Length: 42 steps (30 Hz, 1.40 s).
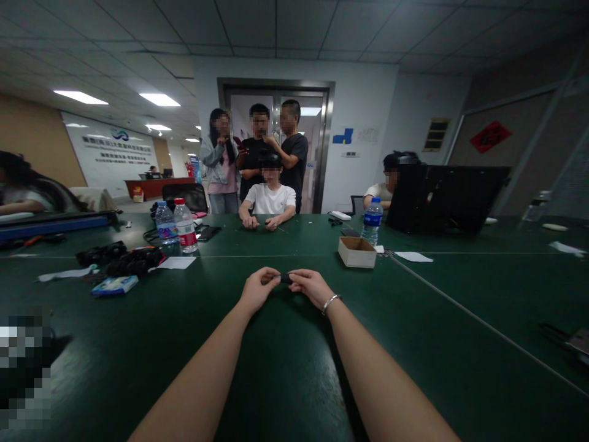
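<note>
Between my fingertips is a small dark oblong piece (pixel 285 279), too small to name. My left hand (pixel 258 290) pinches its left end with thumb and fingers. At its right end, my right hand (pixel 313 287) grips it the same way. A silver bracelet (pixel 331 303) circles my right wrist. Both hands are just above the green table (pixel 285 362), and the fingers partly cover the piece.
An open cardboard box (pixel 357 253) and a water bottle (pixel 372 220) stand ahead to the right. Two bottles, one red-capped (pixel 184 227), black gear (pixel 133 260) and a blue-white packet (pixel 114 286) are at left. A person in white (pixel 271 201) sits opposite.
</note>
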### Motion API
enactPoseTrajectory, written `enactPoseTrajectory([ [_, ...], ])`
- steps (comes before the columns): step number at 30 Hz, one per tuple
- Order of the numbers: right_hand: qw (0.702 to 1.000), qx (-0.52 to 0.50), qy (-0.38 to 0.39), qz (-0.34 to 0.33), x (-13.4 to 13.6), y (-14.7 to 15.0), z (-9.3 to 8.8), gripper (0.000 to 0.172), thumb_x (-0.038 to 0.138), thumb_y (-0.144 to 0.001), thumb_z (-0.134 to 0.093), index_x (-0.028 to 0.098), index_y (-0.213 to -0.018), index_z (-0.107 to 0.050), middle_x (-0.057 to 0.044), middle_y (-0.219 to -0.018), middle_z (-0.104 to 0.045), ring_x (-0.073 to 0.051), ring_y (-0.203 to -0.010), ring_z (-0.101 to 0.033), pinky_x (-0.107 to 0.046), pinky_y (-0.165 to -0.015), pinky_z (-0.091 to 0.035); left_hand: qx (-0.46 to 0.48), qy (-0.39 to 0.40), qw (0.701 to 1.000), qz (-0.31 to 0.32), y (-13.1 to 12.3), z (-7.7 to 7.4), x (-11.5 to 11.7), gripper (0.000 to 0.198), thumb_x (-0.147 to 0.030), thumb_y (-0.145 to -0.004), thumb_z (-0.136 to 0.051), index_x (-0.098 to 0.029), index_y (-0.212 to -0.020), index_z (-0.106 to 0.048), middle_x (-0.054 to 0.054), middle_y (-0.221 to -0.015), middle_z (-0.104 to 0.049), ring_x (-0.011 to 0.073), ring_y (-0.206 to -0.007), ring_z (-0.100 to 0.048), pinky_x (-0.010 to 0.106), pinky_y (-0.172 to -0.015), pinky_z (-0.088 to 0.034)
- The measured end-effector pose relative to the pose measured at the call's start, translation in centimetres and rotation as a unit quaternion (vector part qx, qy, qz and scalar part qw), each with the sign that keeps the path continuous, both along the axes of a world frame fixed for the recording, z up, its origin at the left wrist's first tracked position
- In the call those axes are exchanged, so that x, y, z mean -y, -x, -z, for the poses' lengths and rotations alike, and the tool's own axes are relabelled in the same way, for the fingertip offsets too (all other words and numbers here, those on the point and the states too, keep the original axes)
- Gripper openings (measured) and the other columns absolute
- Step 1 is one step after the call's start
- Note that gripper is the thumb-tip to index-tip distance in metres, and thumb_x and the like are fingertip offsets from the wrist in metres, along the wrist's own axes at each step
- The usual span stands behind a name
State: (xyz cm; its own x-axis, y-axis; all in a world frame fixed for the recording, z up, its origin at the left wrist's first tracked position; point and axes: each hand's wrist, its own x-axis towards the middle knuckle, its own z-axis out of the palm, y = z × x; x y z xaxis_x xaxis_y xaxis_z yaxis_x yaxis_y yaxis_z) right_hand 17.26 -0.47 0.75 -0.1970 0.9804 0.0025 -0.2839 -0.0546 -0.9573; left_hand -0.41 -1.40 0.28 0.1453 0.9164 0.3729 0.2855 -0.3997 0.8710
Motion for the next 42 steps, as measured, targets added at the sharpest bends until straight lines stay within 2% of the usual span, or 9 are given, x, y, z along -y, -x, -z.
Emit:
enactPoseTrajectory([
  [3,1.000,0.001,-0.006,-0.004,-0.2,-0.1,0.2,0.012,0.009,-0.070,-0.070,0.006,-0.079,-0.063,-0.007,-0.062,-0.062,-0.010,-0.051,-0.059,-0.015,-0.047,-0.050,-0.002,-0.013,1.000,0.012,0.1,0.1,-0.1,0.024,-0.030,-0.069,-0.062,-0.018,-0.090,-0.063,0.006,-0.092,-0.063,0.0171,-0.084,-0.057,0.030,-0.079,-0.044],
  [8,1.000,0.021,-0.012,-0.012,-0.5,-0.1,0.6,0.012,0.014,-0.072,-0.069,0.006,-0.078,-0.063,-0.007,-0.060,-0.062,-0.011,-0.051,-0.060,-0.016,-0.047,-0.050,-0.007,0.032,0.999,0.014,0.1,0.5,-0.6,0.030,-0.037,-0.071,-0.060,-0.018,-0.094,-0.063,0.007,-0.090,-0.064,0.0174,-0.078,-0.058,0.029,-0.071,-0.046],
  [14,0.999,0.042,-0.030,-0.007,-0.4,0.0,0.5,0.013,0.013,-0.071,-0.070,0.005,-0.078,-0.063,-0.006,-0.060,-0.062,-0.010,-0.050,-0.059,-0.014,-0.046,-0.049,-0.027,0.069,0.997,-0.024,-0.2,-0.3,-0.1,0.029,-0.041,-0.069,-0.060,-0.015,-0.082,-0.065,0.006,-0.076,-0.066,0.0177,-0.070,-0.059,0.028,-0.067,-0.045],
  [20,0.999,0.020,-0.042,-0.016,0.1,0.0,0.1,0.022,0.014,-0.066,-0.074,0.006,-0.084,-0.064,-0.006,-0.068,-0.063,-0.010,-0.054,-0.060,-0.016,-0.051,-0.051,-0.069,0.083,0.993,-0.044,-0.3,-1.0,0.4,0.051,-0.060,-0.073,-0.045,-0.013,-0.069,-0.065,0.005,-0.064,-0.063,0.0152,-0.058,-0.055,0.026,-0.059,-0.040],
  [26,0.998,0.007,-0.052,-0.040,0.3,-0.2,0.0,0.031,0.016,-0.060,-0.077,0.010,-0.087,-0.065,-0.006,-0.079,-0.064,-0.010,-0.060,-0.061,-0.018,-0.057,-0.051,-0.104,0.099,0.986,-0.085,-0.4,-1.2,0.7,0.062,-0.069,-0.073,-0.035,-0.015,-0.057,-0.061,0.003,-0.051,-0.058,0.0144,-0.048,-0.051,0.026,-0.055,-0.037],
  [31,0.995,0.035,-0.077,-0.055,0.4,-0.3,-0.1,0.040,0.017,-0.051,-0.080,0.012,-0.089,-0.066,-0.005,-0.085,-0.063,-0.011,-0.066,-0.060,-0.021,-0.061,-0.050,-0.150,0.129,0.973,-0.121,-0.3,-1.9,1.1,0.062,-0.066,-0.076,-0.031,-0.017,-0.051,-0.059,0.003,-0.046,-0.055,0.0149,-0.044,-0.049,0.028,-0.053,-0.036],
  [36,0.993,0.057,-0.093,-0.046,0.4,-0.4,-0.1,0.041,0.013,-0.048,-0.079,0.014,-0.087,-0.067,-0.004,-0.087,-0.064,-0.011,-0.072,-0.058,-0.020,-0.066,-0.048,-0.160,0.150,0.967,-0.131,-0.5,-2.3,1.3,0.058,-0.061,-0.078,-0.031,-0.018,-0.048,-0.057,0.003,-0.049,-0.057,0.0160,-0.045,-0.051,0.028,-0.053,-0.035],
  [42,0.996,0.040,-0.071,-0.040,0.4,-0.2,-0.1,0.039,0.013,-0.048,-0.079,0.012,-0.085,-0.067,-0.004,-0.084,-0.064,-0.010,-0.064,-0.059,-0.020,-0.059,-0.049,-0.166,0.126,0.966,-0.151,-0.9,-2.2,1.7,0.056,-0.057,-0.081,-0.030,-0.019,-0.049,-0.057,0.003,-0.049,-0.057,0.0166,-0.048,-0.052,0.027,-0.054,-0.034],
])
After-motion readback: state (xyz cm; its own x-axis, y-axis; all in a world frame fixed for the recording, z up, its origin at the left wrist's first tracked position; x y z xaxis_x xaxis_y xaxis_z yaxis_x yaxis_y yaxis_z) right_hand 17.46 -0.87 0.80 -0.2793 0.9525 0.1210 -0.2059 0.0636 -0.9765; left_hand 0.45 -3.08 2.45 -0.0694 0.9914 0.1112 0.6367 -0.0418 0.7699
